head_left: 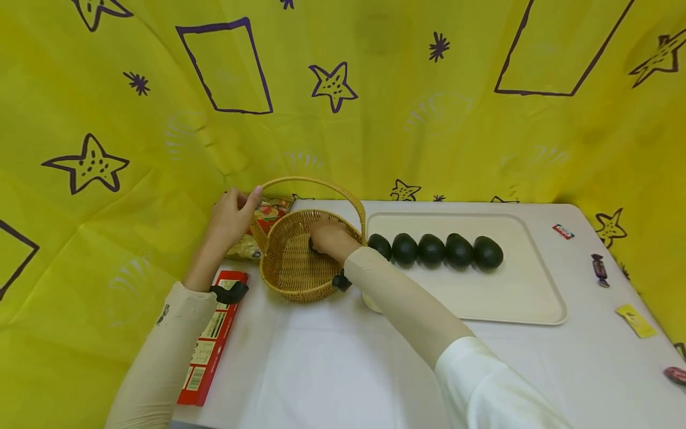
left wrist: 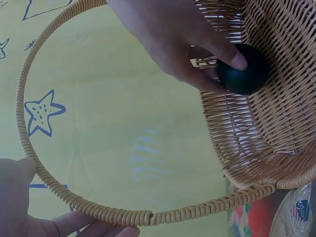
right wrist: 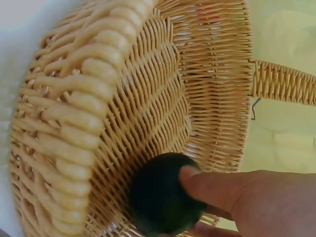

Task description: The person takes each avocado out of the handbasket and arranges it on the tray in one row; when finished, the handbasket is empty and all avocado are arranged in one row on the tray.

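Observation:
A wicker basket point(head_left: 292, 291) with a tall arched handle point(head_left: 316, 182) stands on the white table. My left hand point(head_left: 230, 217) holds the left side of that handle, thumb on one side and fingers on the other. Reaching over the rim from the right, my right hand point(head_left: 331, 237) grips a dark green avocado point(right wrist: 165, 197) inside the basket. Its thumb presses on the fruit, close over the woven bottom. Several more avocados point(head_left: 431, 250) lie in a row on a cream tray point(head_left: 504, 301) to the right of the basket; my right forearm crosses the tray's near left corner.
A long red box point(head_left: 214, 351) lies at the left, under my left wrist. Shiny food packets point(head_left: 274, 208) lean behind the basket's left side. Along the right edge are several small wrapped sweets point(head_left: 600, 271). A yellow patterned cloth point(head_left: 375, 137) hangs behind the table.

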Tool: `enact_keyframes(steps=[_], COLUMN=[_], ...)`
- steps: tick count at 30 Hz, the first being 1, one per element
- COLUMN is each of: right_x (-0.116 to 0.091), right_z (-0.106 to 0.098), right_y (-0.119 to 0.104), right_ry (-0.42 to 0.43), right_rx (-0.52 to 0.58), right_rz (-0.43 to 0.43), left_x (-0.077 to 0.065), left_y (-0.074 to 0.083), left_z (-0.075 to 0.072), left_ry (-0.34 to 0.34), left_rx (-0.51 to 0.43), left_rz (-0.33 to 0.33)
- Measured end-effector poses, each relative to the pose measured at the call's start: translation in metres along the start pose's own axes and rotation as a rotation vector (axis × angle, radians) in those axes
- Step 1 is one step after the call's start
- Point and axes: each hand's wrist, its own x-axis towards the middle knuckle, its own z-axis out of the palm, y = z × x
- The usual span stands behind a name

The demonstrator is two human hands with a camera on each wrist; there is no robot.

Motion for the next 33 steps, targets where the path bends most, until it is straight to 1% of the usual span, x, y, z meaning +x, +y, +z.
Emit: enact_keyframes(steps=[3, 6, 12, 14, 18, 24, 30, 33], right_x=[0.000, -0.002, -0.005, -0.005, -0.003, 0.000, 0.002, 0.003], right_z=[-0.002, -0.002, 0.001, 0.002, 0.001, -0.002, 0.001, 0.002], right_y=[0.001, 0.003, 0.007, 0.008, 0.011, 0.016, 0.021, 0.023], right_ry=[-0.039, -0.050, 0.037, 0.047, 0.024, -0.025, -0.051, -0.051], right_rx=[0.002, 0.021, 0.029, 0.018, -0.035, -0.149, -0.135, -0.136], right_rz=[-0.012, -0.040, -0.067, -0.076, -0.102, -0.135, -0.139, -0.146], left_x=[0.000, 0.000, 0.000, 0.000, 0.000, 0.000, -0.001, -0.001], left_y=[0.001, 0.001, 0.001, 0.002, 0.001, 0.001, 0.001, 0.001], left_z=[0.000, 0.000, 0.000, 0.000, 0.000, 0.000, -0.001, 0.000], left_ry=[-0.001, -0.001, -0.001, -0.001, 0.001, 0.000, -0.007, -0.010], left_rx=[-0.001, -0.003, 0.000, 0.000, -0.003, -0.010, -0.009, -0.007], left_rz=[0.004, -0.001, 0.001, 0.000, -0.005, 0.001, -0.001, -0.001])
